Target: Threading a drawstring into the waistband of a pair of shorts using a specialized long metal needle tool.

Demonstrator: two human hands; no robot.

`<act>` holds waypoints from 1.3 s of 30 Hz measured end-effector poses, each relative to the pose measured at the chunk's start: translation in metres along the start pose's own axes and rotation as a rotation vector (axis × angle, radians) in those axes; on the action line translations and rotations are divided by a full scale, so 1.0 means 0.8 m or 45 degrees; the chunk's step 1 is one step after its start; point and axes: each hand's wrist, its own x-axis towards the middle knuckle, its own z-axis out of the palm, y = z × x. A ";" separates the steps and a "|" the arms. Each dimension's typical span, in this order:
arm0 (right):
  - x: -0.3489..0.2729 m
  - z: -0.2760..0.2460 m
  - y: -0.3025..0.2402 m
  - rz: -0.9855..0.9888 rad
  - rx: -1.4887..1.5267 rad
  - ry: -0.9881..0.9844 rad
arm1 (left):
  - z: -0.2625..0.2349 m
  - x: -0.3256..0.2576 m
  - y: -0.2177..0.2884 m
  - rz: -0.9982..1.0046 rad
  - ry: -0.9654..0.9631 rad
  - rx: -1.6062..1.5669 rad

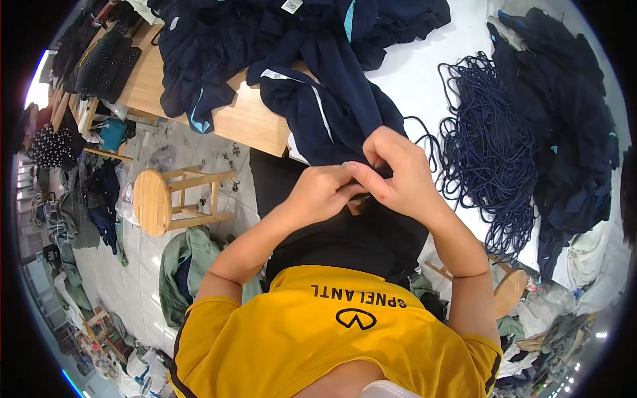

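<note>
A navy garment with white and light blue trim hangs off the table edge down onto my lap. My left hand and my right hand meet over its lower edge and both pinch the dark fabric, fingertips touching. A small brown object shows just under my fingers; I cannot tell what it is. A big tangle of navy cord lies on the white tabletop right of my hands, and one strand loops toward my right hand.
More navy garments are heaped at the back and along the right. A wooden table adjoins on the left. A round wooden stool stands on the tiled floor, another stool at right. Clothes piles litter the floor.
</note>
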 end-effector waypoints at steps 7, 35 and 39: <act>0.000 -0.047 0.035 0.316 0.558 -0.035 | -0.072 0.006 -0.021 0.419 0.375 0.662; -0.078 -0.100 0.040 0.560 0.147 0.543 | -0.014 0.103 -0.049 -0.021 -0.257 -0.551; -0.092 -0.096 0.051 0.549 0.247 0.379 | -0.066 0.097 -0.034 -0.246 -0.782 -0.523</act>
